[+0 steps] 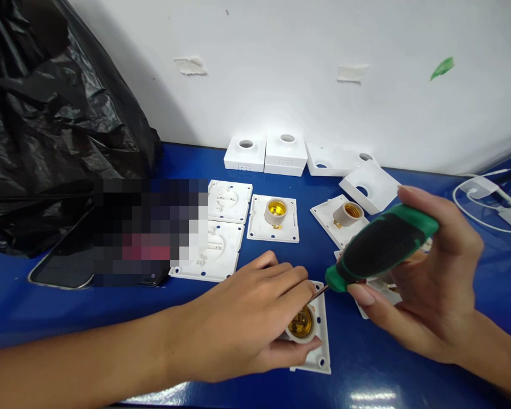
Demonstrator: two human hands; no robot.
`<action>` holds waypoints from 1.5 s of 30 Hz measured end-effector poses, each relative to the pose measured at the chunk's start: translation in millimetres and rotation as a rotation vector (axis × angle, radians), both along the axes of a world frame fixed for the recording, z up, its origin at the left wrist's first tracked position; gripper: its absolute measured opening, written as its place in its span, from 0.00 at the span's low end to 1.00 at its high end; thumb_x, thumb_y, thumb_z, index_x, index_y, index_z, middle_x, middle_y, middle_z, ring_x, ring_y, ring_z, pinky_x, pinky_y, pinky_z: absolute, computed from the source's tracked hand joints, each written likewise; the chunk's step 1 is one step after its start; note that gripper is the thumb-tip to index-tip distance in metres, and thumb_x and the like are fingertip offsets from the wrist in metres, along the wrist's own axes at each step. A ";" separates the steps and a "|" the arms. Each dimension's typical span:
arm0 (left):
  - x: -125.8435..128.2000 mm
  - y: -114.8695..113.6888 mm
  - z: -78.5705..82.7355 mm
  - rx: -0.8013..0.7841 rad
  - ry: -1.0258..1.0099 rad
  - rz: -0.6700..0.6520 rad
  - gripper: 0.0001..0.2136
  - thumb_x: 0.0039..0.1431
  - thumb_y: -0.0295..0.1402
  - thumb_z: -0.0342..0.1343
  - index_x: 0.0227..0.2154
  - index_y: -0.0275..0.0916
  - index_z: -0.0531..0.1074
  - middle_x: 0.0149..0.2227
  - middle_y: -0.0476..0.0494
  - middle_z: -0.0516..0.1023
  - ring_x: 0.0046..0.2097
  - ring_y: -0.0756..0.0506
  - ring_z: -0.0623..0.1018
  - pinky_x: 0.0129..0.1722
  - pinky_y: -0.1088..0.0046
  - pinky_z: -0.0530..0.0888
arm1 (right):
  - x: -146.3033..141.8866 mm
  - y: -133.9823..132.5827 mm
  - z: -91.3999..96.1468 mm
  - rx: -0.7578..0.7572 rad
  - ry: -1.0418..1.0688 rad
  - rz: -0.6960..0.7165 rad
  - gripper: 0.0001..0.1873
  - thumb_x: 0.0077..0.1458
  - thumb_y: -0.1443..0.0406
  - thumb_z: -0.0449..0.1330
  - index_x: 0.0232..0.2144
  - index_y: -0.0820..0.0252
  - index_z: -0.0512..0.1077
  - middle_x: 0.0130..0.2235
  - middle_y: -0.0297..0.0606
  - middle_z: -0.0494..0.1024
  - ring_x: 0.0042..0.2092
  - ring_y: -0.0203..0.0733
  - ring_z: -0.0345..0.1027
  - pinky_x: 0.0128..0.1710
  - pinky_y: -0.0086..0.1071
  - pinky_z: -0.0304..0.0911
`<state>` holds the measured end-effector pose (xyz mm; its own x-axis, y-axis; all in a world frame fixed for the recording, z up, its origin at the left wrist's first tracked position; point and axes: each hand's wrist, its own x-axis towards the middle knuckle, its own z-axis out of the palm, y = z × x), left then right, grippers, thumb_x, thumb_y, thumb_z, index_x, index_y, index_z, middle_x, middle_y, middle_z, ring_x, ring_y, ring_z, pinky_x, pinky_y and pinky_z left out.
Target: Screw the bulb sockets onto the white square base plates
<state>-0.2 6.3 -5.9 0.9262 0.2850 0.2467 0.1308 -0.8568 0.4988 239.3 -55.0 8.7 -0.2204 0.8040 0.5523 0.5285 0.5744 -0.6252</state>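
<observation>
One socket (301,326) sits clasped in the left grip (259,312), apparently for bracing; right of it, the right grip (445,298) holds the screwdriver (378,249).

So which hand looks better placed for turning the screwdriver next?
Probably the right hand: it holds the green-and-black screwdriver by its handle, the shaft angled toward the socket. The left hand seems occupied, its fingers around that socket on its white base.
</observation>
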 end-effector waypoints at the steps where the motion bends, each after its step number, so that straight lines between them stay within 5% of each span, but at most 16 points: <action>1: 0.0 0.0 -0.2 0.000 0.000 0.000 0.12 0.69 0.41 0.60 0.45 0.38 0.70 0.40 0.44 0.78 0.39 0.42 0.76 0.46 0.63 0.66 | 0.1 0.1 0.1 0.005 -0.001 -0.005 0.52 0.56 0.71 0.69 0.72 0.32 0.49 0.69 0.34 0.61 0.37 0.40 0.74 0.32 0.35 0.81; 35: 0.3 -0.6 -0.6 0.013 0.019 -0.004 0.12 0.70 0.41 0.59 0.45 0.37 0.69 0.41 0.43 0.78 0.41 0.41 0.76 0.47 0.63 0.66 | -1.2 1.9 -0.1 -0.004 0.032 0.010 0.51 0.56 0.73 0.68 0.72 0.34 0.50 0.68 0.35 0.62 0.37 0.39 0.75 0.33 0.37 0.80; 42: 0.6 -0.8 -1.4 0.013 0.000 -0.004 0.12 0.70 0.40 0.61 0.45 0.36 0.70 0.40 0.44 0.77 0.40 0.42 0.75 0.47 0.63 0.66 | 2.5 13.5 -5.3 0.146 0.043 0.136 0.53 0.51 0.73 0.70 0.73 0.49 0.51 0.68 0.41 0.63 0.40 0.44 0.76 0.25 0.35 0.79; 45: 0.7 -0.4 -1.7 0.017 -0.003 -0.002 0.13 0.70 0.41 0.60 0.46 0.36 0.70 0.40 0.44 0.76 0.40 0.42 0.75 0.48 0.62 0.66 | 3.6 15.0 -5.4 0.140 0.037 0.138 0.55 0.50 0.73 0.71 0.73 0.48 0.51 0.68 0.39 0.63 0.43 0.46 0.76 0.24 0.36 0.79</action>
<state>0.5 5.9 -7.6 0.9261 0.2788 0.2541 0.1276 -0.8655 0.4844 242.9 -40.0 3.2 -0.3008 0.6819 0.6667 0.4164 0.7229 -0.5515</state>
